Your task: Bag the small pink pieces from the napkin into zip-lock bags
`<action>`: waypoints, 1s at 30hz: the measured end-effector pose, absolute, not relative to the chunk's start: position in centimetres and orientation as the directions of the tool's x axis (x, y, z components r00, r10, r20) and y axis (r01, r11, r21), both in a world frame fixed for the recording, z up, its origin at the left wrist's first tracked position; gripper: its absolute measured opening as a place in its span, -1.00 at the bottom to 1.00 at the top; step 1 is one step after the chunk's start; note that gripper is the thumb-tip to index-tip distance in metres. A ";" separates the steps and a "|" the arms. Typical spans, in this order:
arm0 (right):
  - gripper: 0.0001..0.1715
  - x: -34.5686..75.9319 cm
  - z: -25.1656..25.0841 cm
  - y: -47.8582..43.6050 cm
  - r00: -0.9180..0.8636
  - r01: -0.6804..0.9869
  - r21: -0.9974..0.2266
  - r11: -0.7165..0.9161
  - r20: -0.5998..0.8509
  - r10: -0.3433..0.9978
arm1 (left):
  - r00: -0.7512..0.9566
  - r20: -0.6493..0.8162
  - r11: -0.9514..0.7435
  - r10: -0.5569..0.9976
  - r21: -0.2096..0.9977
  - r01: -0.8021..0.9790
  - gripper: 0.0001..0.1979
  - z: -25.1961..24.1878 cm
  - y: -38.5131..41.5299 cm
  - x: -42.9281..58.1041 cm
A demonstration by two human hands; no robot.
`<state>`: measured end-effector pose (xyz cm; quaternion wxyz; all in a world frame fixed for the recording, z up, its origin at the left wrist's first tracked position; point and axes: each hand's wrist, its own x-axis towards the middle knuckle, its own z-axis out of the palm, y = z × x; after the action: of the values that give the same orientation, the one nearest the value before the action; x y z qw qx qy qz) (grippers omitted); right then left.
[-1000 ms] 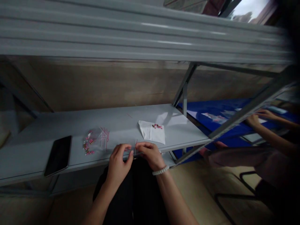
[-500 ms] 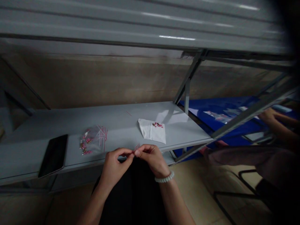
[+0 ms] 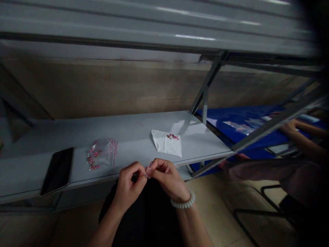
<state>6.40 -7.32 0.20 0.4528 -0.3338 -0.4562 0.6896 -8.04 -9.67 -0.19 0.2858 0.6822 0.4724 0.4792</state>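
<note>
Background: a rough tan wall (image 3: 102,89) runs behind a grey metal shelf (image 3: 133,130), under the ribbed underside of an upper shelf (image 3: 154,27). From the head view, everything sits below that upper shelf.

Shelf items: one black phone (image 3: 58,171) lies face up near the front edge, toward the left end. One clear zip bag (image 3: 101,154) lies just right of it, holding small pink-and-gold pieces and thin pink strips. One white paper tissue (image 3: 160,145) lies mid-shelf, and a single thin pink strip (image 3: 140,124) lies near the back edge.

Counts: about seven or eight pieces show in the bag, and roughly six sit in a small red-pink cluster (image 3: 172,137) on the tissue; both counts are uncertain at this blur.

Progress: some pieces lie out on the tissue, and more remain bagged.

Things: the left hand (image 3: 128,183) and right hand (image 3: 167,178) meet just off the shelf's front edge. Their fingers (image 3: 156,164) are closed in a pinch on a small clear piece (image 3: 149,168), partly hidden. A white beaded bracelet (image 3: 182,203) circles the right wrist.

Nearby: a co-worker's hand (image 3: 289,128) rests on a blue table (image 3: 244,128), well off to the right.
</note>
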 end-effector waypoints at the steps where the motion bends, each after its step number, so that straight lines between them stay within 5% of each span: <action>1: -0.77 6.3 0.3 -7.4 -0.365 -0.334 -0.925 -0.180 -0.049 0.930 | 0.071 0.387 -0.386 0.919 0.853 0.351 -0.79 -0.2 -9.8 -7.9; 9: -0.80 5.7 1.1 -8.2 -0.299 -0.343 -0.915 -0.210 -0.106 0.948 | -0.089 0.411 -0.351 0.907 0.858 0.374 -0.78 -0.5 -10.4 -7.3; 21: -0.89 5.4 1.0 -8.3 -0.096 0.040 -0.999 -0.019 -0.023 0.995 | 0.159 0.631 -0.547 0.759 0.486 0.682 -0.81 -0.4 -10.0 -8.1; 30: -0.82 4.5 0.9 -8.8 0.106 0.276 -0.955 0.111 0.145 0.984 | 0.057 0.700 -0.486 0.712 0.433 0.759 -0.81 -0.7 -10.0 -8.0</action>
<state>4.46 -8.84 0.89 0.4892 -0.5603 -0.5622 0.3615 -8.03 -10.02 -0.73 -0.0255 0.7264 0.5061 0.4643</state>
